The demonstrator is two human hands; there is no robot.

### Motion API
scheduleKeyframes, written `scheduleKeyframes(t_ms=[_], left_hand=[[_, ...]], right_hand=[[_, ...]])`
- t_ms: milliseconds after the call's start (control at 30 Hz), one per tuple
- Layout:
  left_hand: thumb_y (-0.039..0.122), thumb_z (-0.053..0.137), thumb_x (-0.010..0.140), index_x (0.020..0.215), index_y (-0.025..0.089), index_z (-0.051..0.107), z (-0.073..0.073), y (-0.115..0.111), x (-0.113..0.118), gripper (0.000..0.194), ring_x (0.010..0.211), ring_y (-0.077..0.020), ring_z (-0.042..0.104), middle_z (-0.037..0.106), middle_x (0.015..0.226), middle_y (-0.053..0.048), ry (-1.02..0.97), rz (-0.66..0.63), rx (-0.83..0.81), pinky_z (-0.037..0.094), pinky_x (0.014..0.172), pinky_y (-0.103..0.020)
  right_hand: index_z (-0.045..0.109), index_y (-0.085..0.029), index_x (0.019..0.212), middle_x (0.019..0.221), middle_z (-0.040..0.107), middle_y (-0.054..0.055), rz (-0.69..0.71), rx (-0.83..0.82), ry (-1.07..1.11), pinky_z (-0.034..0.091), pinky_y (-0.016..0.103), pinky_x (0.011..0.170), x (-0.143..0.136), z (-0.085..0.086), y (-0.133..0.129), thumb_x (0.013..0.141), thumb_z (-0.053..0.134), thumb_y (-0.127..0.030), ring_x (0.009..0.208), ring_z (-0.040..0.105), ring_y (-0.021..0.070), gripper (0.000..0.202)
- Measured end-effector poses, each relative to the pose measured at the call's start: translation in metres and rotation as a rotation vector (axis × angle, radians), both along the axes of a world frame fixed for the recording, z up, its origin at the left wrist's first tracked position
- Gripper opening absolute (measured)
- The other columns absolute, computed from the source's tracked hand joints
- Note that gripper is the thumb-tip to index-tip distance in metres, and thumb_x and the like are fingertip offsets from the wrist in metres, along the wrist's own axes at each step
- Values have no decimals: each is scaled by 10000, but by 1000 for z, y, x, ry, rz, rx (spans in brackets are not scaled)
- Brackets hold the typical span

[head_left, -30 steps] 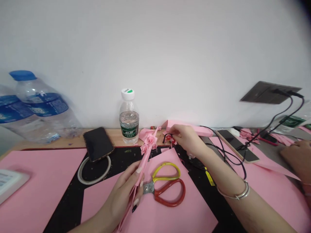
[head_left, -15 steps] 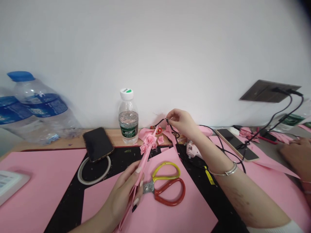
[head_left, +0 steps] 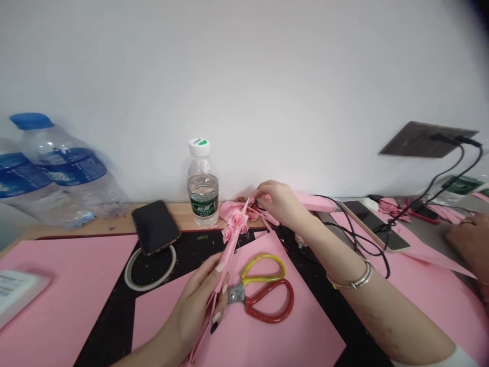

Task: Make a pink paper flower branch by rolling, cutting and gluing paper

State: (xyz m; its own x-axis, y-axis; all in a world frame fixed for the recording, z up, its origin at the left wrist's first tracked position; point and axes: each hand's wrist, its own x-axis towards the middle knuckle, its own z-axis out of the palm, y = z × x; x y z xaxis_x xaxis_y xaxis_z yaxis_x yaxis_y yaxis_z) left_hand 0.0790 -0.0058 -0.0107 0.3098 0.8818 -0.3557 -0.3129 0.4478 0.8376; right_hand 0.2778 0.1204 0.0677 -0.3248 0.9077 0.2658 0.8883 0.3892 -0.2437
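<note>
Scissors [head_left: 263, 293] on paper sheet [head_left: 267, 331]; phone [head_left: 156, 226] left of bottle [head_left: 202, 189].

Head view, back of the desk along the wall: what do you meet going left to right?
Large blue-capped water bottle → black phone → small green-label water bottle → right hand → second phone → wall socket plate.

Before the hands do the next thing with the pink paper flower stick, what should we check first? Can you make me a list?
1. Left hand grips the paper flower stick: ok.
2. Flowers sit at the stick's top: ok.
3. Right hand is at the pink scraps by the wall; what it pinches: cannot tell.
4. Scissors lie closed on pink paper, clear of fingers: ok.
5. Black cable runs near the right forearm: not ok.
</note>
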Motion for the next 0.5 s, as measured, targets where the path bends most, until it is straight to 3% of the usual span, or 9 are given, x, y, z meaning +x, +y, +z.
scheduleKeyframes(t_ms=[133, 233, 300, 400, 500], left_hand=[[444, 579, 827, 1171, 194, 527, 0, 0, 0, 429, 369, -43, 356, 482, 572, 83, -13, 4, 1, 302, 400, -181], [449, 589, 818, 1150, 187, 527, 0, 0, 0, 427, 373, -46, 361, 486, 574, 79, -12, 5, -2, 288, 385, -172], [460, 595, 811, 1141, 181, 525, 0, 0, 0, 438, 372, -44, 359, 501, 584, 73, -13, 1, -4, 284, 379, -168], [459, 597, 812, 1141, 182, 514, 0, 0, 0, 439, 365, -41, 351, 505, 588, 75, -22, -2, 0, 288, 375, -167], [447, 588, 825, 1117, 182, 511, -1, 1, 0, 401, 363, -39, 345, 502, 592, 76, -23, -2, 13, 283, 372, -168]], right_hand=[[683, -148, 826, 925, 676, 123, -220, 54, 70, 431, 334, 747, 15, 22, 1, 823, 522, -150, 865, 613, 242, 161], [679, -145, 764, 773, 696, 98, -286, -86, 183, 454, 304, 609, 31, 42, 5, 847, 523, -228, 687, 646, 209, 195], [674, -131, 800, 844, 708, 111, -278, -224, 412, 455, 268, 536, 41, 51, 7, 874, 486, -244, 631, 656, 175, 231], [659, -122, 843, 983, 695, 141, -274, -332, 787, 434, 226, 483, 52, 51, 11, 851, 503, -212, 639, 664, 154, 180], [629, -151, 908, 1030, 677, 119, -304, -196, 995, 443, 219, 503, 58, 41, 17, 834, 495, -185, 693, 664, 149, 157]])
